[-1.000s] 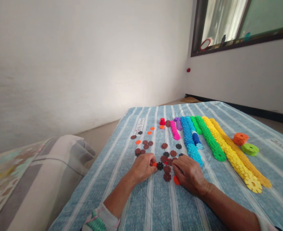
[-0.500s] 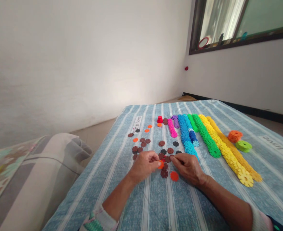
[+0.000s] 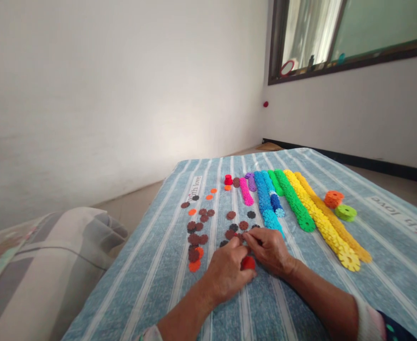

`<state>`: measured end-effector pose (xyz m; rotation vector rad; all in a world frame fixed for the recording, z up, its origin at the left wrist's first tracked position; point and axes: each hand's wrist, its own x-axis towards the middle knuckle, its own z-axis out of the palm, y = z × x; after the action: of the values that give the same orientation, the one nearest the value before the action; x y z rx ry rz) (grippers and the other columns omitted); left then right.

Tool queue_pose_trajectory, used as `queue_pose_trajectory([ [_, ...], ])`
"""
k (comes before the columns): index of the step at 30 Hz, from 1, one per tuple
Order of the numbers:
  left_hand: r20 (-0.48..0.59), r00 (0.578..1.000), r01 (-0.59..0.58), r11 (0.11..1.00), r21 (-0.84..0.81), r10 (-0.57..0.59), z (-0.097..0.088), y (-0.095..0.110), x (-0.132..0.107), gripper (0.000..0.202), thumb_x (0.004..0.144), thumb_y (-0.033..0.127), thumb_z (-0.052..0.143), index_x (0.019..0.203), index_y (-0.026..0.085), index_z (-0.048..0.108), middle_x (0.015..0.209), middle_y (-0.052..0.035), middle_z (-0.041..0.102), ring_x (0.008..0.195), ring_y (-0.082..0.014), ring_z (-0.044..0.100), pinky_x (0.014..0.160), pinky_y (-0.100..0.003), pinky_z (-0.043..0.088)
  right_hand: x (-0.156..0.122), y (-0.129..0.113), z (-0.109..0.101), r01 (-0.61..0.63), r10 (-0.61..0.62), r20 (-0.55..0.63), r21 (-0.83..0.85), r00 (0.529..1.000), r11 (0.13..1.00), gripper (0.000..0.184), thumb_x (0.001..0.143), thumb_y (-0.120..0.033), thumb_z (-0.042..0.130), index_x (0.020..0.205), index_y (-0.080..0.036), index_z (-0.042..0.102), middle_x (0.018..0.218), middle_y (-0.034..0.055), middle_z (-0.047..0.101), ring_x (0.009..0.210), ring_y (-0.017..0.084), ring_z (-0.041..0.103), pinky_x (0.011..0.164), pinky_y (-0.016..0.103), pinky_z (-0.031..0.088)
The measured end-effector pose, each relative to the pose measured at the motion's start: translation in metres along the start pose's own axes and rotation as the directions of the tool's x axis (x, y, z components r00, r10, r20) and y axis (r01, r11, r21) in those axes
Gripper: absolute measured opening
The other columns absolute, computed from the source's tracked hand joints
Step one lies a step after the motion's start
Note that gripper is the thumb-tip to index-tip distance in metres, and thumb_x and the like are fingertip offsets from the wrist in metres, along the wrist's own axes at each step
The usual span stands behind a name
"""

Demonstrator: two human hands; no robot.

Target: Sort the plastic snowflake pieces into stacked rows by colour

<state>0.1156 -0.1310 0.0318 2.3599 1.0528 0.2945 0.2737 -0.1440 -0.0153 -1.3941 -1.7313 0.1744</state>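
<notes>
My left hand (image 3: 226, 270) curls over the tabletop, thumb and fingers closed about a red-orange notched disc (image 3: 248, 263). Fingertips of my right hand (image 3: 269, 246) are pinched together beside it, touching a small group of brown discs (image 3: 230, 234); what they hold is hidden. A bit of red shows between the two hands. Several black discs (image 3: 251, 215) lie just beyond. To the left, brown discs (image 3: 197, 239) overlap in a loose column, with orange discs (image 3: 194, 266) at its near end.
Overlapping rows of blue (image 3: 263, 192), green (image 3: 293, 199) and yellow discs (image 3: 322, 220) run along the striped cloth (image 3: 151, 279). A short pink row (image 3: 245, 192) lies beside them. Orange (image 3: 333, 199) and lime stacks (image 3: 345, 212) stand at right. A draped seat (image 3: 62, 265) is at left.
My left hand has let go of an orange disc, which now lies with brown discs in the left column. It has come back right, onto the red-orange disc. The view has shifted slightly right.
</notes>
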Motion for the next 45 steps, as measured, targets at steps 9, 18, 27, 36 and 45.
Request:
queue_pose_trajectory([
  [9, 0.077, 0.996, -0.046, 0.996, 0.072, 0.041, 0.005, -0.004, 0.0, 0.02, 0.073, 0.026, 0.062, 0.091, 0.019, 0.068, 0.109, -0.0072, 0.061, 0.092, -0.0204, 0.06, 0.086, -0.033, 0.047, -0.001, -0.005, 0.004, 0.054, -0.053, 0.021, -0.025, 0.998, 0.998, 0.04, 0.094, -0.031, 0.044, 0.058, -0.018, 0.057, 0.055, -0.0005, 0.058, 0.052, 0.009, 0.049, 0.054, 0.023, 0.029],
  [18, -0.008, 0.998, -0.067, 0.997, 0.039, 0.067, 0.013, -0.009, 0.001, 0.023, 0.07, 0.017, 0.058, 0.091, 0.018, 0.067, 0.102, -0.0079, 0.064, 0.087, -0.0197, 0.062, 0.08, -0.03, 0.049, -0.002, -0.004, 0.006, 0.074, -0.074, -0.006, -0.023, 0.997, 0.997, 0.04, 0.095, -0.03, 0.044, 0.058, -0.018, 0.056, 0.055, -0.0002, 0.057, 0.053, 0.01, 0.051, 0.055, 0.024, 0.029],
  [27, -0.208, 0.974, 0.111, 0.989, 0.093, -0.09, -0.032, -0.028, 0.004, 0.011, 0.067, 0.023, 0.06, 0.058, 0.019, 0.055, 0.073, -0.0015, 0.055, 0.066, -0.0129, 0.052, 0.064, -0.026, 0.041, -0.006, -0.023, 0.004, 0.203, -0.206, 0.072, 0.042, 0.976, 0.978, 0.038, 0.094, -0.025, 0.042, 0.059, -0.019, 0.055, 0.055, -0.0001, 0.058, 0.051, 0.01, 0.051, 0.054, 0.025, 0.028],
  [36, -0.358, 0.9, 0.338, 0.915, 0.219, -0.247, -0.094, -0.088, 0.066, 0.015, 0.066, 0.032, 0.062, 0.062, 0.017, 0.063, 0.073, -0.0005, 0.061, 0.069, -0.0133, 0.055, 0.067, -0.025, 0.04, -0.018, -0.03, 0.028, 0.375, -0.339, 0.259, -0.103, 0.904, 0.921, 0.027, 0.084, -0.024, 0.05, 0.058, -0.018, 0.052, 0.055, 0.0009, 0.062, 0.044, 0.01, 0.048, 0.049, 0.029, 0.02],
  [45, -0.312, 0.874, 0.462, 0.835, 0.298, -0.372, -0.115, -0.121, 0.151, 0.017, 0.063, 0.033, 0.068, 0.061, 0.017, 0.066, 0.057, -0.0004, 0.06, 0.065, -0.0157, 0.058, 0.056, -0.024, 0.036, -0.018, -0.014, 0.054, 0.358, -0.295, 0.344, -0.135, 0.891, 0.924, 0.02, 0.078, -0.028, 0.06, 0.061, -0.018, 0.062, 0.054, 0.001, 0.066, 0.04, 0.01, 0.045, 0.046, 0.029, 0.015],
])
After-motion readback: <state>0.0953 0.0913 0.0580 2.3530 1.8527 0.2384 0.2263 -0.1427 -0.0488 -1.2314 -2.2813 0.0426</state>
